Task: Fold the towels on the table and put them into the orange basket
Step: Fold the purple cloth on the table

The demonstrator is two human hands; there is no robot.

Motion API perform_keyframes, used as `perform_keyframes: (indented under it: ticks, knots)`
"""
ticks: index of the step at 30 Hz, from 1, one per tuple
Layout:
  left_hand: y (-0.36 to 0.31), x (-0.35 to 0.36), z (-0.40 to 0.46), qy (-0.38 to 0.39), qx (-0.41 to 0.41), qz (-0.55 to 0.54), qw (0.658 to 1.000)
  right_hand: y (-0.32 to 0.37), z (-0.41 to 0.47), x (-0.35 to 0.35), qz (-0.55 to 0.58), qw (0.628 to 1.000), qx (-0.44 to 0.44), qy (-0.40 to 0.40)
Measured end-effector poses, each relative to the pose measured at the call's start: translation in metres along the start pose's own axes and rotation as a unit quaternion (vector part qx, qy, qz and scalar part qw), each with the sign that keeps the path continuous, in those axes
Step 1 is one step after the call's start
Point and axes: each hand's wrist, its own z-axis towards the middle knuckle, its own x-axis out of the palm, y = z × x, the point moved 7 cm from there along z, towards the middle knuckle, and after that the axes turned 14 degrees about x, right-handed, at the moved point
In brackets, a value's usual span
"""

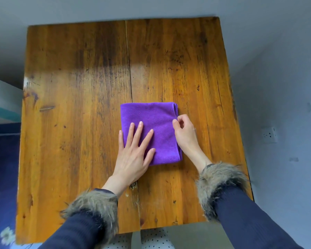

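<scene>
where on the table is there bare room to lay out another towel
The table is bare across its far half, beyond the purple towel, and down the left strip beside the left hand. A narrower strip runs right of the right hand. The near middle is crowded: both hands and forearms sit on or beside the towel.

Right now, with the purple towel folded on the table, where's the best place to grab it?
Probably the stacked right edge of the folded purple microfibre towel, from the right: the layers meet there, and the right hand already curls at it. The left hand lies flat on top.
</scene>
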Motion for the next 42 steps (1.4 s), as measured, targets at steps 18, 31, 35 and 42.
perform_keyframes:
  ticks: [18, 31, 35, 42]
  knots:
    - [-0.007, 0.007, 0.012, 0.031, 0.028, 0.071, 0.997, -0.028, -0.008, -0.005, -0.058, 0.996, 0.067, -0.022]
    - [-0.004, -0.011, 0.017, -0.041, 0.069, -0.027, 0.996, 0.007, -0.043, 0.009, -0.276, 0.905, -0.263, -0.189]
    - [0.028, -0.025, 0.039, -0.085, 0.038, -0.009, 0.996, 0.016, -0.016, 0.04, -0.368, 0.865, -0.298, -0.17]
    - [0.054, -0.006, 0.042, -0.053, 0.018, 0.046, 0.997, -0.002, 0.007, 0.038, -0.315, 0.895, -0.283, -0.143]
